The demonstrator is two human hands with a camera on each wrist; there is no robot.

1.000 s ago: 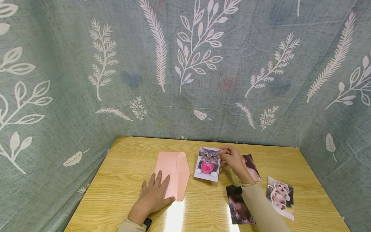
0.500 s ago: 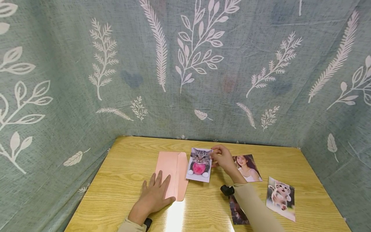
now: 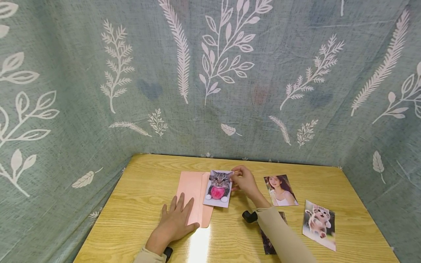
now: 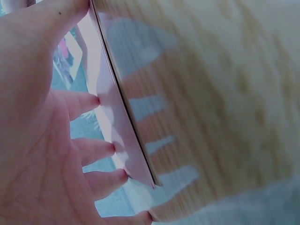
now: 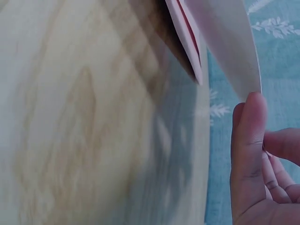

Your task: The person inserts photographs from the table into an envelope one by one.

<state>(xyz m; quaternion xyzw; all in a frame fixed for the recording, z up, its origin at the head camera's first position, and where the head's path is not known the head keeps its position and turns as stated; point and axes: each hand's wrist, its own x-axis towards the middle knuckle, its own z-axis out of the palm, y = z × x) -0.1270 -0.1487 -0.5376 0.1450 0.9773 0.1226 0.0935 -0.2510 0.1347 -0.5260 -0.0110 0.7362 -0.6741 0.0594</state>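
Observation:
A pink envelope [image 3: 189, 182] lies on the wooden table, its flap toward the right. My left hand [image 3: 175, 219] rests on it with straight, spread fingers; in the left wrist view the fingertips [image 4: 105, 183] touch the envelope's surface. By its upper right edge, my right hand [image 3: 246, 183] pinches a photo of a grey cat with a pink ball-like object [image 3: 217, 192]. That photo overlaps the envelope's flap in the head view. From the right wrist, the photo's pale back [image 5: 229, 44] shows raised off the table, near the envelope's slightly gaping edge [image 5: 188, 44].
Right of my right hand lie a photo of a person [image 3: 281, 191] and a photo of a kitten [image 3: 319, 224]. A dark photo [image 3: 268, 244] is partly hidden under my right sleeve. Patterned cloth [image 3: 210, 91] hangs around the table's back and sides.
My right hand has carried the cat photo leftward, from beside the envelope to over its flap. The photo of a person is now uncovered. My left hand stays put.

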